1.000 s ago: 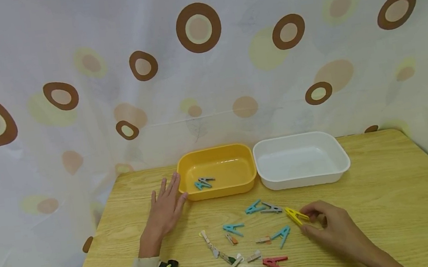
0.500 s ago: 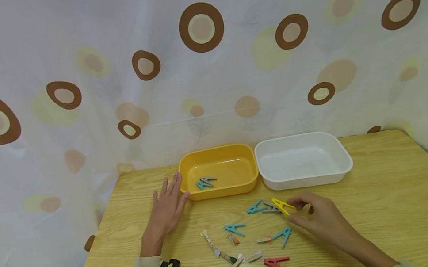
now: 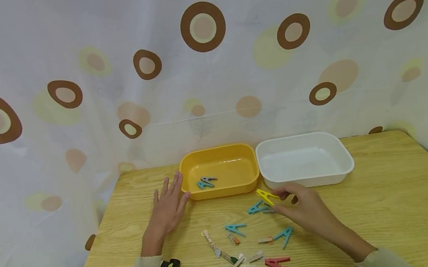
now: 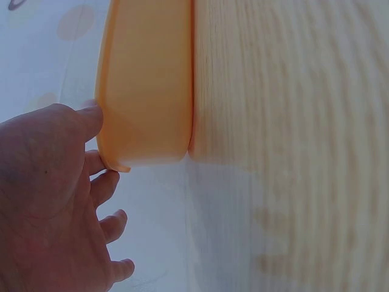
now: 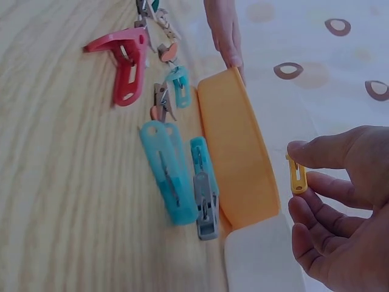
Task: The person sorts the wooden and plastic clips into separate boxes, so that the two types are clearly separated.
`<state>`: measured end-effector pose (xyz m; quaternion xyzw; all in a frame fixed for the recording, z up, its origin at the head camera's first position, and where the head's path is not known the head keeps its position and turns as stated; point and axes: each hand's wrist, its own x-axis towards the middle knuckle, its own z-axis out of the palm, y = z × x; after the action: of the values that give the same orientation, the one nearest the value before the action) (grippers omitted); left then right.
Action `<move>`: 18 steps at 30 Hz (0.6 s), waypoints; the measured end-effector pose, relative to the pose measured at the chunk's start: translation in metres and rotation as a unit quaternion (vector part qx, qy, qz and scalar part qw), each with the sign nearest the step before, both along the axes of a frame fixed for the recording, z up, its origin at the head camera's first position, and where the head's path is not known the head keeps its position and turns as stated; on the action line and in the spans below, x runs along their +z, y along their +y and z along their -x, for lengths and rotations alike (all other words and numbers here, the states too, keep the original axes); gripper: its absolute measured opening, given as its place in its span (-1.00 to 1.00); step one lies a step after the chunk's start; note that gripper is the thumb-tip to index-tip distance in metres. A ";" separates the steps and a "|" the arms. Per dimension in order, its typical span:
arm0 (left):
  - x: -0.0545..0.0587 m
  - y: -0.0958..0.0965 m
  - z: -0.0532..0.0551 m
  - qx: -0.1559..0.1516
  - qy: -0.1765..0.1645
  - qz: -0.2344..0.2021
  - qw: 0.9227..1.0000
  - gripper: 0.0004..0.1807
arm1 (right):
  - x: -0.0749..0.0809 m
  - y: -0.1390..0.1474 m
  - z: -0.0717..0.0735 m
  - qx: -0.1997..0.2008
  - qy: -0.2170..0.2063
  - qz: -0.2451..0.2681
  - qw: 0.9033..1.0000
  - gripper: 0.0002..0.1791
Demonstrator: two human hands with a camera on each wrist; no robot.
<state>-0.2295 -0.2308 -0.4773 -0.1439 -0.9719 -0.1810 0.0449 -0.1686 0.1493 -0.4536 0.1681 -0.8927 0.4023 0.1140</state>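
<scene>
My right hand (image 3: 307, 206) pinches a yellow clothespin (image 3: 267, 197) by its handle ends, just in front of the gap between the two tubs. The same yellow clothespin (image 5: 298, 176) shows between thumb and fingers in the right wrist view. My left hand (image 3: 165, 208) rests with fairly straight fingers against the left corner of the yellow tub (image 3: 225, 191); in the left wrist view, thumb and fingertips touch its rim (image 4: 103, 131). Inside that tub lie a blue clothespin (image 3: 205, 185) and a grey clothespin (image 3: 209, 179). Below my right hand are a blue clothespin (image 3: 256, 207) and a partly hidden grey clothespin (image 5: 205, 207).
A white tub (image 3: 308, 181) stands right of the yellow one. Scattered on the wooden table (image 3: 398, 200) are blue clothespins (image 3: 235, 229), a red clothespin (image 3: 277, 264) and several small wooden pegs (image 3: 265, 240). A patterned curtain (image 3: 208, 85) hangs behind the table.
My right hand has carried the yellow clothespin left and away from me, from beside the grey clothespin toward the yellow tub's front right corner. My left hand has stayed at the tub.
</scene>
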 end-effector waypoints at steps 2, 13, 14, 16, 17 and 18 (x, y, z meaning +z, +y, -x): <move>0.000 0.000 0.000 -0.001 0.002 -0.001 1.000 -0.26 | 0.002 -0.004 0.003 0.002 0.003 0.001 1.000 -0.65; -0.001 0.000 0.001 0.000 0.011 0.002 1.000 -0.27 | 0.011 -0.025 0.021 0.032 0.032 0.028 0.999 -0.66; -0.001 0.000 0.001 0.000 0.011 0.002 1.000 -0.27 | 0.011 -0.027 0.024 0.035 0.033 0.028 0.998 -0.66; 0.000 0.000 0.000 0.000 0.013 0.001 1.000 -0.27 | 0.011 -0.031 0.028 0.038 0.033 0.030 0.998 -0.66; 0.000 0.000 0.000 0.000 0.013 0.002 1.000 -0.27 | 0.011 -0.034 0.030 0.040 0.033 0.031 0.998 -0.66; 0.000 0.001 0.000 0.000 0.013 0.001 1.000 -0.27 | 0.012 -0.036 0.032 0.041 0.032 0.032 0.998 -0.67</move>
<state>-0.2296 -0.2302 -0.4776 -0.1462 -0.9714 -0.1781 0.0573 -0.2008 0.1138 -0.4417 0.2137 -0.8674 0.4298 0.1309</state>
